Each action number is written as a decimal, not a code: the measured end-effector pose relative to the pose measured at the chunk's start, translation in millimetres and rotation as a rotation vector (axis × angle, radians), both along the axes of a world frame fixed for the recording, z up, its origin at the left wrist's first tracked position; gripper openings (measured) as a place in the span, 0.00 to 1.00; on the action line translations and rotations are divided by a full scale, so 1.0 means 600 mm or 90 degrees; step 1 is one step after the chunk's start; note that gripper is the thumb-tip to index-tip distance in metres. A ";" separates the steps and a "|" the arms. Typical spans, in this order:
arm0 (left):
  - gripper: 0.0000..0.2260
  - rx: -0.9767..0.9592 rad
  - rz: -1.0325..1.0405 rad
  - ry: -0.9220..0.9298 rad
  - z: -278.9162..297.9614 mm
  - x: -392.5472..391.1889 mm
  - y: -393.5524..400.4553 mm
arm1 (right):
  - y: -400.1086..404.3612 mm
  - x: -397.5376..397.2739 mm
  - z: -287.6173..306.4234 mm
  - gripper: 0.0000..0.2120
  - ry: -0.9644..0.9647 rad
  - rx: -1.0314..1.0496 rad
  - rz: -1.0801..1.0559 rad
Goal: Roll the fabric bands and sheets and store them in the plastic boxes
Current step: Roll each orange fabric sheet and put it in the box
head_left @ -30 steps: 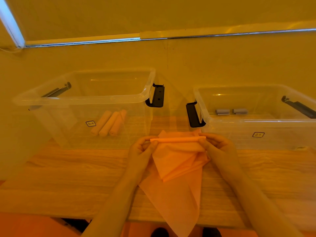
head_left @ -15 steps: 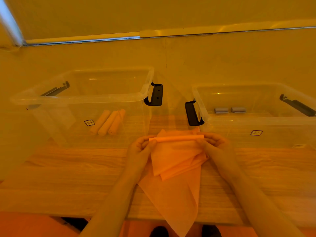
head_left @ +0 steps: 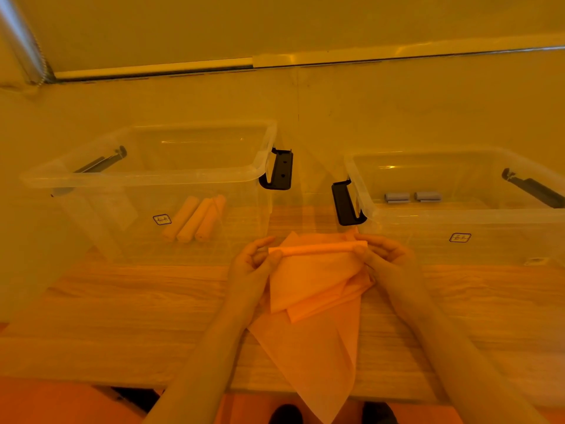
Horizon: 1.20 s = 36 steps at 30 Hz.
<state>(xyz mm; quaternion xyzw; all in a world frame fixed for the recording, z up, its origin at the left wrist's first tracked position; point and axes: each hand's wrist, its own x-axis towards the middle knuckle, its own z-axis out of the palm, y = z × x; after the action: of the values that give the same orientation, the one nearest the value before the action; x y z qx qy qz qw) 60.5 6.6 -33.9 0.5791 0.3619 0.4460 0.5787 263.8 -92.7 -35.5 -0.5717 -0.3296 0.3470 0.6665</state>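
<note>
Orange sheet (head_left: 312, 316): thin, limp fabric, judged very light. Its far edge is wound into a slim roll (head_left: 318, 249) held just above the counter (head_left: 122, 316), between the two boxes. The loose tail lies folded over itself and hangs past the counter's near edge.
Left hand (head_left: 250, 267): your grip here is a pinch, thumb and fingertips closed on the roll's left end.
Right hand (head_left: 388, 261): the same, fingers curled round the roll's right end.
Handling: expect the cloth to sag and skew, not to hold its shape. A slack roll will likely spring open once you let go.
Where to hold: stay at both ends of the roll and turn them evenly, so the layers stack square and do not cone.
Risk: the tail is bunched in uneven folds, so it may wind in crooked unless you smooth it.
Left box (head_left: 146, 175): clear plastic, with three orange rolls (head_left: 195, 221) side by side inside; likely where this one goes.
Right box (head_left: 458, 212): clear plastic, holding two small grey rolls (head_left: 412, 197).
</note>
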 end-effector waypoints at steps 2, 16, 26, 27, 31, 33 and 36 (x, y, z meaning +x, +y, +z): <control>0.08 -0.031 0.001 -0.011 -0.004 0.002 0.001 | 0.000 0.001 0.001 0.11 0.034 0.006 -0.003; 0.06 0.000 0.005 -0.034 -0.008 0.002 0.003 | 0.002 -0.002 -0.002 0.08 0.007 0.001 -0.025; 0.05 -0.018 0.004 -0.003 -0.015 0.004 0.007 | 0.002 0.001 -0.002 0.06 0.023 0.021 -0.089; 0.05 -0.018 0.004 0.001 -0.015 0.004 0.006 | 0.003 0.001 -0.005 0.06 0.014 0.022 -0.099; 0.06 -0.009 0.001 -0.010 -0.016 0.004 0.007 | 0.006 0.001 -0.012 0.06 -0.030 0.005 -0.120; 0.06 -0.003 0.003 0.002 -0.019 0.005 0.009 | 0.008 0.001 -0.015 0.07 -0.038 -0.002 -0.116; 0.05 0.007 0.017 0.023 -0.023 0.005 0.013 | 0.007 0.003 -0.015 0.08 -0.031 -0.004 -0.105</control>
<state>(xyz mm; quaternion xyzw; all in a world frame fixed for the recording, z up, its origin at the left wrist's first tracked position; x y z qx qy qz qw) 63.8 14.1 -48.0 0.5854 0.3775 0.4449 0.5629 265.4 -88.2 -44.4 -0.6071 -0.2967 0.2779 0.6827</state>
